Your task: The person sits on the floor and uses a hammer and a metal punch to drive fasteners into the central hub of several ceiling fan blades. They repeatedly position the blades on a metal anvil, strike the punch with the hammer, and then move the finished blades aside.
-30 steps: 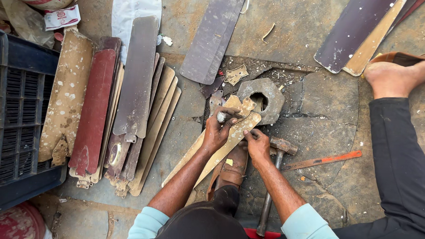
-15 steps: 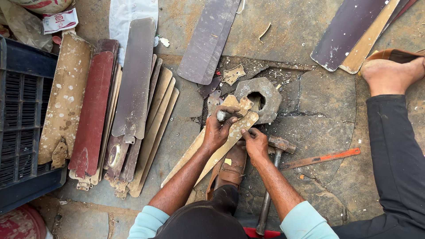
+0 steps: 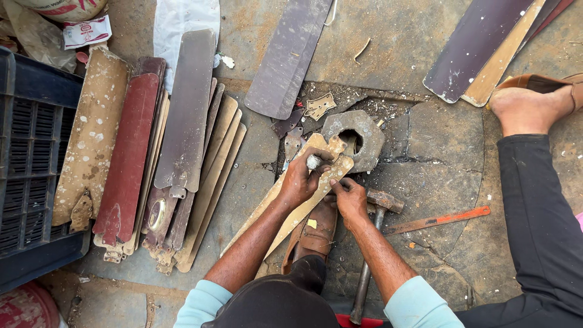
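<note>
- Near the middle of the cracked stone floor, the left hand [image 3: 299, 181] is closed around a short metal punch [image 3: 313, 161], fingers wrapped tight, its tip standing on the root end of a beige fan blade [image 3: 290, 205]
- Just at 4 o'clock of that hand, the right hand [image 3: 350, 197] lies with fingers curled and thumb pressing the blade edge; it grips no tool, and the hammer [image 3: 371, 243] lies touching it, head at 3 o'clock of the knuckles, handle running down to 6 o'clock
- The blade runs from 7 o'clock up to 1 o'clock, its root laid against a grey block with a round hole [image 3: 355, 136]; a foot in a brown sandal [image 3: 314, 234] rests across it
- Judged from its look, the blade is thin sheet, light and springy, likely sharp along worn edges; the flat middle or the stiffer root seems the safest hold
- At 9 o'clock a stack of stripped fan blades [image 3: 170, 164] lies beside a dark plastic crate [image 3: 27, 182]
- At 3 o'clock an orange-tipped hacksaw blade [image 3: 440, 220] lies on the floor, and another person's foot [image 3: 527, 109] sits at 2 o'clock
</note>
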